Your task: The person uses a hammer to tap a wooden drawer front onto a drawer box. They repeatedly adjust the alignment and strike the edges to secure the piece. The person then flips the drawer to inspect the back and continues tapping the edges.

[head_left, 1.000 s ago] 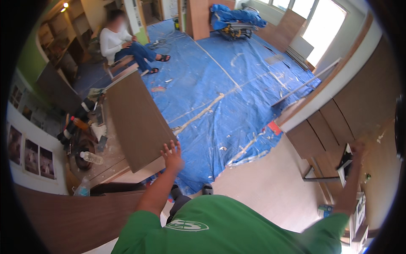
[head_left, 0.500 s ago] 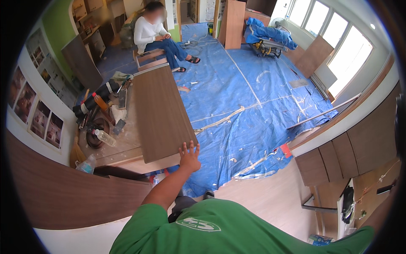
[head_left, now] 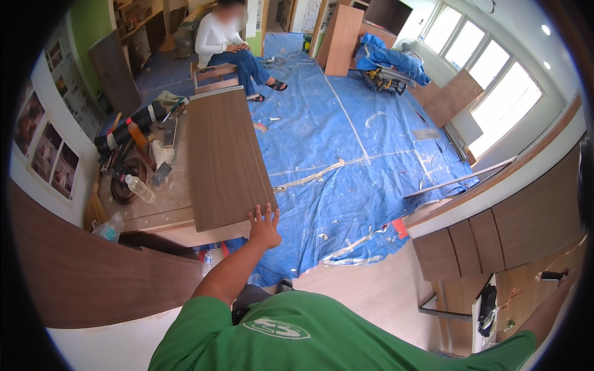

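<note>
Left hand (head_left: pixel 265 230): fingers spread, nothing gripped, fingertips on the near right corner of a brown board (head_left: pixel 230 154). Right hand (head_left: pixel 567 279): at the right rim of view beside a small dark object (head_left: pixel 550 276); cannot tell whether it grips it. Board lies flat along the right side of a dusty workbench (head_left: pixel 176 213), long side running away from the wearer. Left of board, on the bench: clear bottle (head_left: pixel 141 189), orange bottle (head_left: pixel 136 133), dark coil (head_left: pixel 124 191). Right of bench: blue sheet (head_left: pixel 315 210) over the floor. Beyond the board's far end: seated person in white top (head_left: pixel 212 38), hands together at lap.
</note>
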